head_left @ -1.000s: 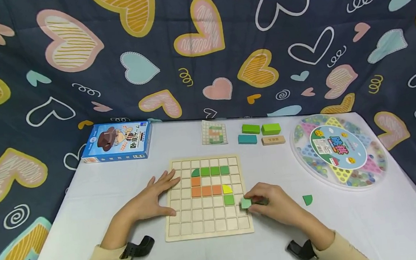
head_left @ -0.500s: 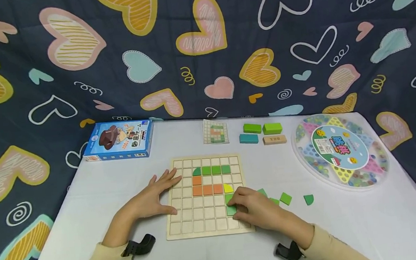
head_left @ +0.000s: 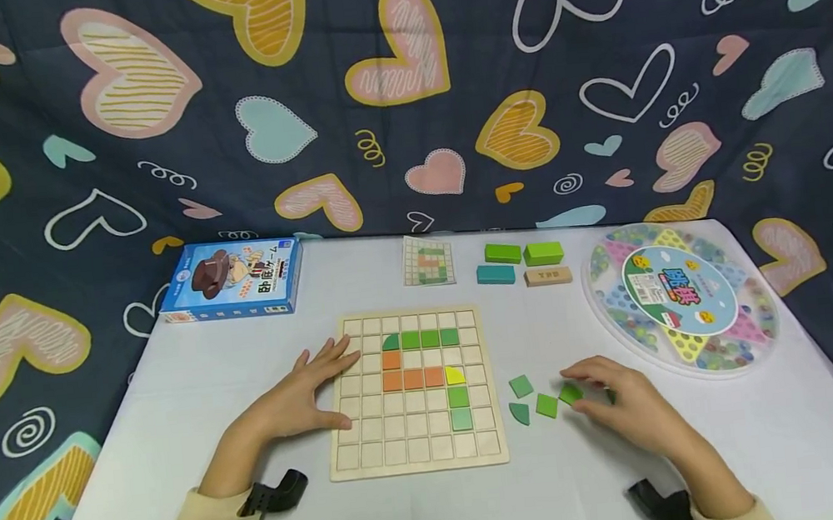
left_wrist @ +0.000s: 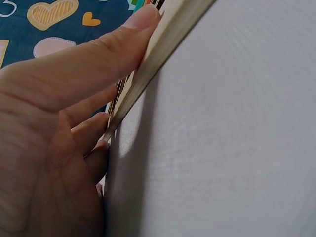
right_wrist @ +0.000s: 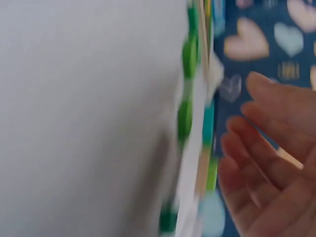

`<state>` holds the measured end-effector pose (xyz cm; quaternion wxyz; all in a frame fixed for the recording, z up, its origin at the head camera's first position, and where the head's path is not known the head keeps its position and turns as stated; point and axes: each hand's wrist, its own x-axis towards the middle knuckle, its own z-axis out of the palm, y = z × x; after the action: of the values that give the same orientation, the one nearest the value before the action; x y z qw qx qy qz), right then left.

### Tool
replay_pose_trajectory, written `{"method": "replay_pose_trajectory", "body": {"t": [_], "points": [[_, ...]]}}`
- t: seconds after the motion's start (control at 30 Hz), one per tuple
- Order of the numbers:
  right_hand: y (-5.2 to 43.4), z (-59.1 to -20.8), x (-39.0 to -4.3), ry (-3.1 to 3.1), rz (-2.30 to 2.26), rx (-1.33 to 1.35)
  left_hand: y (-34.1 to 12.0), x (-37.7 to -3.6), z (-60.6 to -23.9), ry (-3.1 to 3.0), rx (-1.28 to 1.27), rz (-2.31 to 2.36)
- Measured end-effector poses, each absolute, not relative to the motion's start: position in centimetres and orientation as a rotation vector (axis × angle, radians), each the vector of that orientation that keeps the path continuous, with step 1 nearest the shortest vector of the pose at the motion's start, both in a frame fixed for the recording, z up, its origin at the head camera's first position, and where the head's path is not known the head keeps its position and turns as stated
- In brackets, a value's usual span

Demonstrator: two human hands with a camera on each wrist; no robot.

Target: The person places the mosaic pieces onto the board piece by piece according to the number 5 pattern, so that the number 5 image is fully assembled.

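Note:
A wooden grid board (head_left: 409, 453) lies on the white table, with green, orange and yellow tiles on several of its squares. My left hand (head_left: 298, 404) rests at the board's left edge, fingers spread and thumb on its rim; the left wrist view shows the thumb (left_wrist: 94, 61) at that edge. My right hand (head_left: 630, 407) is right of the board, over loose green tiles, fingers loosely bent with nothing between them. A green square tile (head_left: 570, 393) shows beside its fingertips. Nearer the board lie a green square (head_left: 547, 406), a paler square (head_left: 522, 386) and a quarter-round tile (head_left: 519, 413).
A pattern card (head_left: 427, 260) lies behind the board, with green blocks (head_left: 542, 254), a teal block (head_left: 496, 274) and a plain wooden block (head_left: 548, 277) to its right. A blue game box (head_left: 232, 279) stands back left, a round marble-game case (head_left: 680, 301) at right.
My right hand placed a pale green tile on the board below the green one, let go and moved right to the loose tiles. My left hand stays at the board.

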<state>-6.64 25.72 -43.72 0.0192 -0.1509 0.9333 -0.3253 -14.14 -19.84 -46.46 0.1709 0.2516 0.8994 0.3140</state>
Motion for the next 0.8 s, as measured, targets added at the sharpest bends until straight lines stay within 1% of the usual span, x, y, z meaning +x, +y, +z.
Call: {"method": "replay_pose_trajectory", "body": {"t": [0.1,0.17,0.37,0.57,0.8], "points": [[28.8,-43.9,-6.1,2.906,-0.922,-0.343,-19.9,-14.1,-46.5,2.554,0.72,0.89],[30.1,-44.1,-5.9,2.905,-0.895,-0.307,-20.0,-14.1,-46.4,2.554,0.724,0.88],[31.0,-45.3,-6.1,2.898,-0.898,-0.299,-20.5,-14.0,-46.1,2.544,0.703,0.888],[29.6,-45.2,-5.9,2.949,-0.937,-0.299,-20.5,-14.1,-46.1,2.536,0.713,0.881],[23.9,-44.3,-5.9,2.802,-1.16,-0.566,-20.0,-14.2,-46.3,2.537,0.711,0.888]]}}
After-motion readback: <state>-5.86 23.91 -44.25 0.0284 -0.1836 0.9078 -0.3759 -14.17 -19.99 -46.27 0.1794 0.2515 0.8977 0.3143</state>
